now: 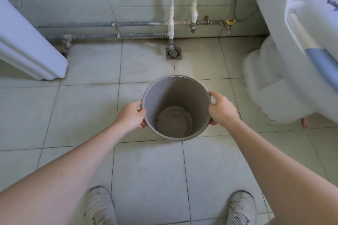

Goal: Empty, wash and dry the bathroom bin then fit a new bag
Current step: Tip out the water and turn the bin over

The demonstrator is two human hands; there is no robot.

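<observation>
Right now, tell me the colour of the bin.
Plain grey bin, inside and rim, best seen in the head view.

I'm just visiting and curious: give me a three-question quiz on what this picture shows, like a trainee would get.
1. True or false: the bin has a bag fitted.
2. How is the bin held? A) left hand alone B) both hands on its rim, the right hand opposite C) by nobody
3. What lies in the floor beyond the bin, under the white pipe?

Key:
1. False; its inside is bare, with droplets near the rim.
2. B
3. The floor drain.
</observation>
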